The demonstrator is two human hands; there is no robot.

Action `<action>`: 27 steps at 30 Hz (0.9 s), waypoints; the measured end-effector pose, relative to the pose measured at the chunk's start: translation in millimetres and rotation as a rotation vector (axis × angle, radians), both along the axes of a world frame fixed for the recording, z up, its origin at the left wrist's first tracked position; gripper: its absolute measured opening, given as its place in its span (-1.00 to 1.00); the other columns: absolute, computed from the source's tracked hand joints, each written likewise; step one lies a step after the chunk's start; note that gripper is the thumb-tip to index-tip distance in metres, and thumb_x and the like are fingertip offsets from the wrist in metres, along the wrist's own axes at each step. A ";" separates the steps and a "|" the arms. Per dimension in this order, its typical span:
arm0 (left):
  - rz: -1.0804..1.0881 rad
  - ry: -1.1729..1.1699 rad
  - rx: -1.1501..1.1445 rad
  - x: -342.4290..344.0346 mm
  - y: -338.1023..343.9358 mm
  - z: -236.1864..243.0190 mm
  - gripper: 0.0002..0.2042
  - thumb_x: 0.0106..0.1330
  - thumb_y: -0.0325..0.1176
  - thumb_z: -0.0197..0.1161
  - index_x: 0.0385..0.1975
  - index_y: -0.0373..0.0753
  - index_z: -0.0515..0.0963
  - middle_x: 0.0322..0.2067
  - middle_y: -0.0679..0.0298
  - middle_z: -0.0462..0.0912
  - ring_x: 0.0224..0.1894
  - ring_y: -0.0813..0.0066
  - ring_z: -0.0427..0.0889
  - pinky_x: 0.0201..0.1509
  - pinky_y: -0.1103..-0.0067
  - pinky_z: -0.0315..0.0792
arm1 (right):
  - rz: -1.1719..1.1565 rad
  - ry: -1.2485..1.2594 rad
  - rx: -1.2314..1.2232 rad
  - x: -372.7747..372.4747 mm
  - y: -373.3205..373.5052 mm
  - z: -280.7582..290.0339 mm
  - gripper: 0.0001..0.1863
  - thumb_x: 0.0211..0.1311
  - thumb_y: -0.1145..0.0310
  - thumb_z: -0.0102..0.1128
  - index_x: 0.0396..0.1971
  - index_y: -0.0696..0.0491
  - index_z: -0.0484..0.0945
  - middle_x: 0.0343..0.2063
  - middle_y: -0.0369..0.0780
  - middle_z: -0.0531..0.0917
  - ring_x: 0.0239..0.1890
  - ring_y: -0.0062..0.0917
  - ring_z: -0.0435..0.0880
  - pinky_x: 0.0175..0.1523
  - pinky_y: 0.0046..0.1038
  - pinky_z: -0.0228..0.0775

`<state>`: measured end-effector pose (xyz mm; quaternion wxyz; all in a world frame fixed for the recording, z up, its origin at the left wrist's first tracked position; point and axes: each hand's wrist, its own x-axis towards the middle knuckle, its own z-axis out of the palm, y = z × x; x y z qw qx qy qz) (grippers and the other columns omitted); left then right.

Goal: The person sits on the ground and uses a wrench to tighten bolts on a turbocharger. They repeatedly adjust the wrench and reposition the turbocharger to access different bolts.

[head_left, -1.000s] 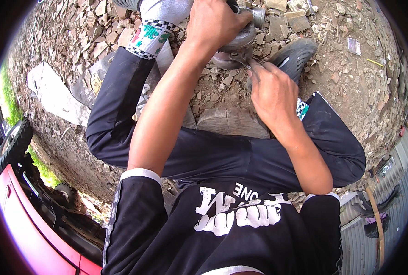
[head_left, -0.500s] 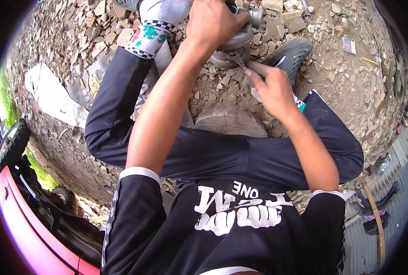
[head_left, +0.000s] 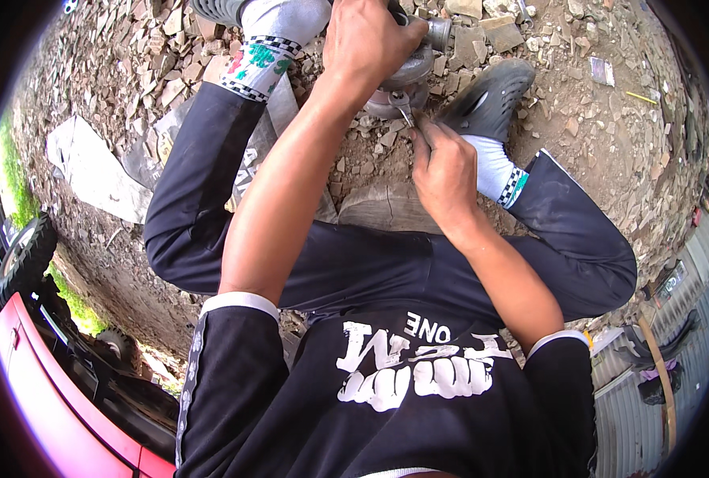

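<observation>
Right grip (head_left: 447, 170) around wrench (head_left: 404, 110); left grip (head_left: 368, 41) around metal part (head_left: 412, 70); shoe (head_left: 494, 99) close alongside; broken stones (head_left: 467, 46) about

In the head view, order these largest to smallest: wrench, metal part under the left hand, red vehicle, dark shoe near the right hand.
1. Red vehicle
2. Metal part and dark shoe: too close to rank; the left hand partly hides the former.
3. Wrench, partly covered by the right hand.
</observation>
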<state>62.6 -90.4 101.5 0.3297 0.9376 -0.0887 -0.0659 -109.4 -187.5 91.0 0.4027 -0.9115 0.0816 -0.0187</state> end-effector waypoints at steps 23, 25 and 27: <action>0.020 -0.067 0.109 18.4 -18.8 -47.7 -0.52 0.12 0.00 0.42 -0.21 -0.37 0.74 -0.22 -0.17 0.74 0.08 -0.04 0.63 0.31 0.29 0.45 | -0.092 -0.021 -0.077 -66.4 68.3 -78.8 -0.55 0.40 0.54 0.08 0.27 0.24 0.48 -0.24 0.09 0.69 -0.24 0.02 0.72 -0.11 -0.10 0.56; 0.061 -0.198 0.101 3.4 -6.7 -57.4 -0.52 0.10 -0.01 0.43 -0.24 -0.38 0.73 -0.20 -0.16 0.74 0.03 -0.04 0.65 0.25 0.26 0.48 | -0.136 0.070 0.027 -39.2 39.1 -24.6 -0.55 0.43 0.48 0.08 0.28 0.19 0.49 -0.19 0.11 0.71 -0.20 0.04 0.73 -0.06 -0.08 0.57; 0.070 -0.208 0.077 3.4 -5.9 -49.9 -0.52 0.09 -0.02 0.43 -0.24 -0.39 0.72 -0.18 -0.14 0.73 0.01 -0.03 0.66 0.23 0.25 0.49 | -0.155 0.178 0.071 -33.1 0.5 28.5 -0.60 0.44 0.43 0.11 0.23 0.15 0.56 -0.21 0.12 0.73 -0.16 0.01 0.75 -0.02 -0.11 0.57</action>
